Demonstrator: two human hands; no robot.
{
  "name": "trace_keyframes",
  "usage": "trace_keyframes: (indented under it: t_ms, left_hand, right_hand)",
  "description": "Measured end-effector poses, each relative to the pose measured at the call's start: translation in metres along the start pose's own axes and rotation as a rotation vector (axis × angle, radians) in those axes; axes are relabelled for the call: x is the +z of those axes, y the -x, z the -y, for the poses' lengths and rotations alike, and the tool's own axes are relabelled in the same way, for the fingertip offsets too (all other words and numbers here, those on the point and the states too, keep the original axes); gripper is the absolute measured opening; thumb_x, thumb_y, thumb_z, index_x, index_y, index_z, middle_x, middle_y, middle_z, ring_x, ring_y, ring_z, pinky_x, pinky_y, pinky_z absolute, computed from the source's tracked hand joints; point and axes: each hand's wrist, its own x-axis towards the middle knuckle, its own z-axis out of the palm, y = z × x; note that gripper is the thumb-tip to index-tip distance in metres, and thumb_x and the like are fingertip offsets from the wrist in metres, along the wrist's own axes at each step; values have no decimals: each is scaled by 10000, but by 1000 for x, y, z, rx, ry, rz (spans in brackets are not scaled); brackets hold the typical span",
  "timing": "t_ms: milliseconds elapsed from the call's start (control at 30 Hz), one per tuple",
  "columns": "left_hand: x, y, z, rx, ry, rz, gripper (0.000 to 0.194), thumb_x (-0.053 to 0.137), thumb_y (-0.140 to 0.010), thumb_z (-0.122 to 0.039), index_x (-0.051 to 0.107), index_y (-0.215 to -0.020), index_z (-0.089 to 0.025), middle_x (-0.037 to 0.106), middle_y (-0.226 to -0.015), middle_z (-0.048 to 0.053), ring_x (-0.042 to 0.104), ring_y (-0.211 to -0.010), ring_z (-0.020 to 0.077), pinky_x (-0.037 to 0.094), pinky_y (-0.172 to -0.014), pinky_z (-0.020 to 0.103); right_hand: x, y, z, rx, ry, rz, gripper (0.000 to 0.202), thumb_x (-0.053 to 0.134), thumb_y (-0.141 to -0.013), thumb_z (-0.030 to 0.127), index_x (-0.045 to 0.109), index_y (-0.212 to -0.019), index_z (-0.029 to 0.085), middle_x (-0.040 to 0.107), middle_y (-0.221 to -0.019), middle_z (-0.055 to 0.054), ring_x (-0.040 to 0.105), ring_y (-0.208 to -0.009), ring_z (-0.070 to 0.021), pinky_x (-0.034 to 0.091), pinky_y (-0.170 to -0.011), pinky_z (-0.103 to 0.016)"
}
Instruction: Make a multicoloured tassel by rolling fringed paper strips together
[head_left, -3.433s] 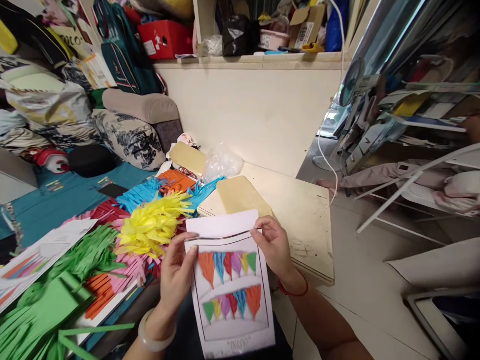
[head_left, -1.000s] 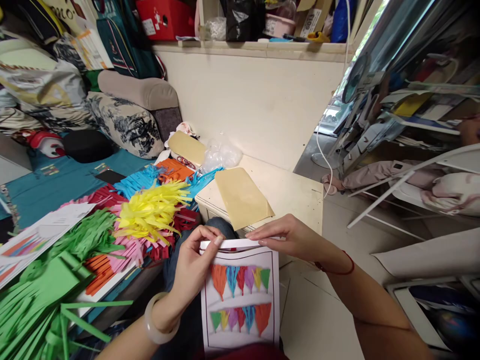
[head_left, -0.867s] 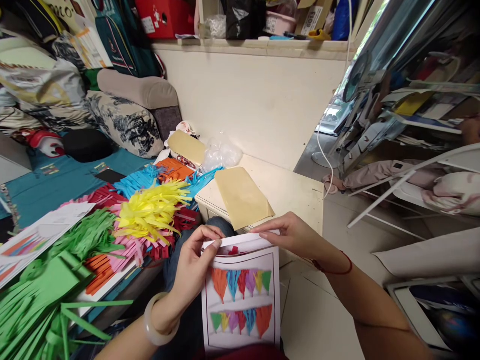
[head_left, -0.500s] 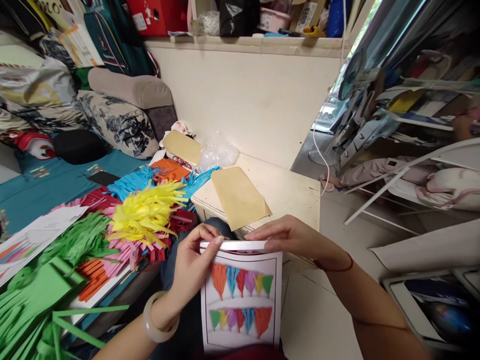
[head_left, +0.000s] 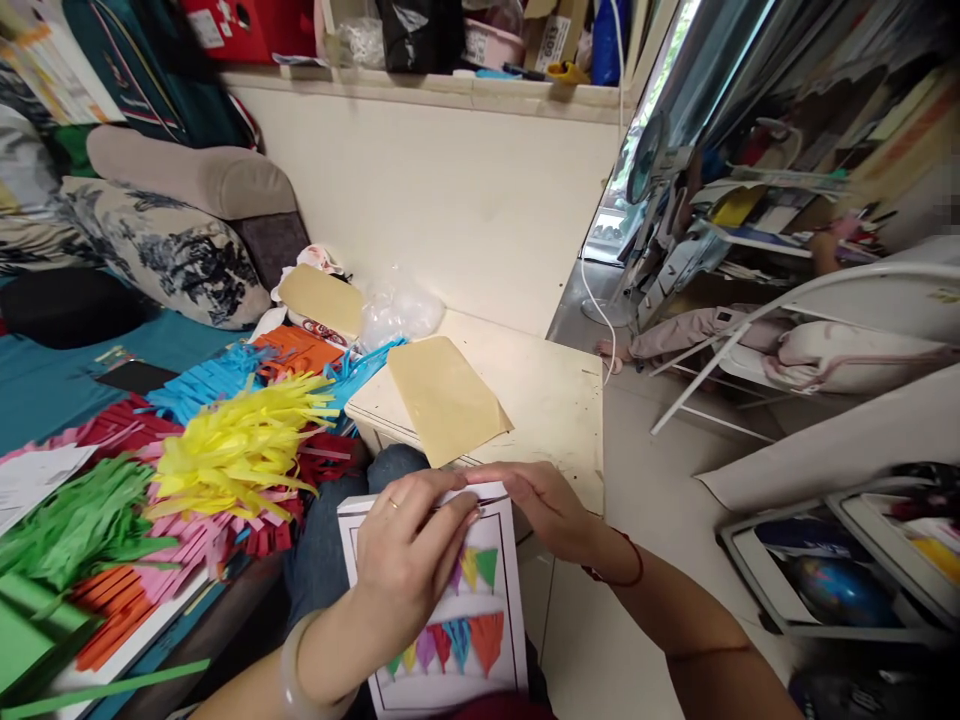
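A cream cabinet [head_left: 559, 400] has a heap of fringed paper [head_left: 240, 440] to its left. In front of it is a white packet printed with tassel garlands [head_left: 450, 645]; on its top lies a kraft envelope [head_left: 446, 400]. Also in front, the left hand [head_left: 409, 550] partly covers the packet, its grip impossible to tell; the right hand [head_left: 551, 508] grips the packet's top corner.

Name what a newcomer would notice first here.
Likely the bright yellow paper fringe, lying over pink fringe at left. Next, lower middle: the white packet printed with colorful tassels, left hand over its front, right hand at its top edge.
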Motion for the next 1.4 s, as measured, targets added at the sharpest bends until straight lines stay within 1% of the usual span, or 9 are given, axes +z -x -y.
trace_keyframes:
  t_ms: [233,367,500,633,767,900,1000,1167,1400]
  left_hand:
    - [1,3,6,13,-91,-9,189,587,-868,-178,602,-1056,-165,620,-864,76,577,-803,186,446,-723,314]
    - [-2,7,14,75,-300,85,238,553,-902,-246,589,-1097,-114,661,-907,91,585,-814,201,433,-753,331]
    - [-4,11,19,136,-372,141,194,528,-918,-231,630,-1026,-106,666,-843,62,576,-761,181,423,-762,319]
    - [0,14,24,129,-357,133,200,520,-921,-220,633,-1044,-110,668,-853,61,579,-774,179,429,-772,312]
    - [10,15,31,106,-348,148,189,498,-927,-205,636,-1020,-115,667,-835,55,585,-742,172,431,-720,307]
    - [12,17,37,85,-334,167,196,490,-928,-200,625,-1043,-117,666,-849,57,592,-755,174,439,-728,310]
    - [9,22,46,47,-373,146,228,463,-940,-211,609,-1083,-111,661,-833,64,590,-740,177,445,-720,308]
    - [9,29,59,-65,-387,147,464,400,-969,-264,379,-1394,-79,644,-746,47,591,-673,180,472,-659,296]
    - [15,26,54,-94,-320,125,621,391,-966,-255,126,-1508,-108,692,-832,73,622,-686,200,499,-643,317]
  right_hand:
    - [3,4,-16,-190,3,53,482,752,-746,404,646,-1184,232,669,-1194,-85,613,-1134,-227,464,-1002,-334]
    - [3,5,-28,-211,-43,-56,355,757,-752,323,680,-1081,216,712,-1083,-81,661,-1029,-201,514,-922,-327]
    - [-15,-10,-58,-33,-134,28,477,536,-866,576,695,-1038,160,721,-1025,-113,684,-958,-211,552,-854,-361]
    - [-26,-33,-97,36,352,-89,561,565,-856,555,610,-1242,151,585,-1301,-175,548,-1219,-281,436,-1035,-478]
    - [1,-49,-114,-135,806,159,746,644,-824,494,403,-1431,133,327,-1512,-170,243,-1427,-320,254,-1148,-539]
    - [28,-61,-115,-249,925,237,435,560,-908,297,548,-1301,112,523,-1380,-155,433,-1329,-298,394,-1078,-492]
    - [25,-56,-111,-369,790,72,298,507,-922,210,638,-1175,123,673,-1185,-123,610,-1147,-231,506,-987,-394]
    - [4,-7,-101,-549,470,-286,400,441,-872,48,673,-1137,240,707,-1121,-54,626,-1126,-188,555,-930,-390]
    - [-19,63,-100,-284,12,-508,263,569,-840,111,739,-700,255,747,-973,-49,669,-1050,-258,560,-914,-476]
